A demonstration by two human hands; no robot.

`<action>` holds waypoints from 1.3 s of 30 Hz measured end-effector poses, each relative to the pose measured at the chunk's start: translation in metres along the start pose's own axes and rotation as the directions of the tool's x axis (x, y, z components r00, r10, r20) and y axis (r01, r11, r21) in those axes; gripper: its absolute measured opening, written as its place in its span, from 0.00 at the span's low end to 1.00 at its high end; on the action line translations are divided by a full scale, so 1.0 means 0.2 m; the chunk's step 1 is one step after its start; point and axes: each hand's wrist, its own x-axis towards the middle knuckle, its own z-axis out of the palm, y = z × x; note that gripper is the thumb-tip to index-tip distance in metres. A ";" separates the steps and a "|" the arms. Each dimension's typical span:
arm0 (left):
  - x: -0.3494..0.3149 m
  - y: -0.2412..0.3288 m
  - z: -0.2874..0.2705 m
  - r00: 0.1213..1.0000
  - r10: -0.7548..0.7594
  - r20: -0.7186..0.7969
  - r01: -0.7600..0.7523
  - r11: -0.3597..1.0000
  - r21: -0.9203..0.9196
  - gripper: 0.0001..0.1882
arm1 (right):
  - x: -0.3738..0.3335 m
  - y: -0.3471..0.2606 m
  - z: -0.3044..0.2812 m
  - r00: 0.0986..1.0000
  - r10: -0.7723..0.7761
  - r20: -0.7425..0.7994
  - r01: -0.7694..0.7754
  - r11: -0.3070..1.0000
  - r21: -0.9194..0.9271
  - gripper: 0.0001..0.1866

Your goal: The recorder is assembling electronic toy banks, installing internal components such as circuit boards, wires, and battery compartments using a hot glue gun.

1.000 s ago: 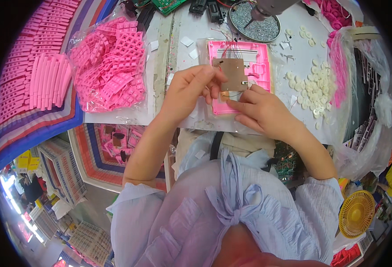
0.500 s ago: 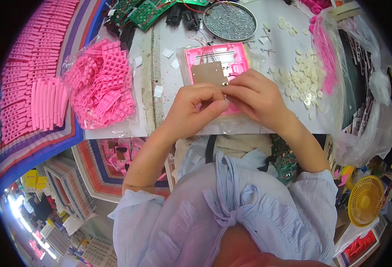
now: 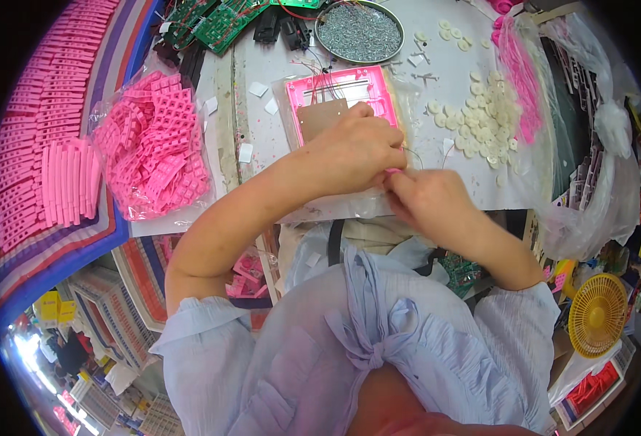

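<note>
A pink plastic casing (image 3: 375, 81) lies on the table in front of me, with a brown flat board (image 3: 319, 118) in it and thin wires (image 3: 323, 78) rising at its far side. My left hand (image 3: 357, 151) reaches across the casing, fingers curled down over its right part and hiding much of it. Close against those fingertips is my right hand (image 3: 433, 200), slightly blurred, its thumb and fingers pinched together. Between the two hands a bit of pink shows; what either one grips there is hidden. Thin dark wire (image 3: 413, 155) sticks out just beyond the fingers.
Beyond the casing stands a round tray of small screws (image 3: 360, 33). White discs (image 3: 480, 116) and pink cords (image 3: 518, 87) lie to the right. On the left are a bag of pink keypads (image 3: 153, 145) and rows of pink parts (image 3: 44, 116). Green circuit boards (image 3: 230, 23) sit far left.
My left hand has moved right and forward across the casing, turning over its right side. The right hand has come down nearer to me. The whole view has shifted slightly.
</note>
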 end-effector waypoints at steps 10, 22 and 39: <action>0.00 0.00 0.11 0.997 -0.061 0.057 0.065 0.996 -0.063 0.07 | -0.05 -0.04 0.12 0.984 -0.006 -0.181 0.032 0.989 0.142 0.07; 0.06 0.06 -0.02 0.887 -0.459 -0.055 0.439 0.873 -0.213 0.15 | -0.05 -0.03 0.15 0.985 -0.007 -0.174 0.026 0.994 0.104 0.09; -0.29 0.21 0.19 0.876 -0.296 -0.381 0.305 0.952 -0.038 0.09 | 0.11 0.03 -0.09 0.972 -0.109 0.207 0.160 0.956 -0.247 0.05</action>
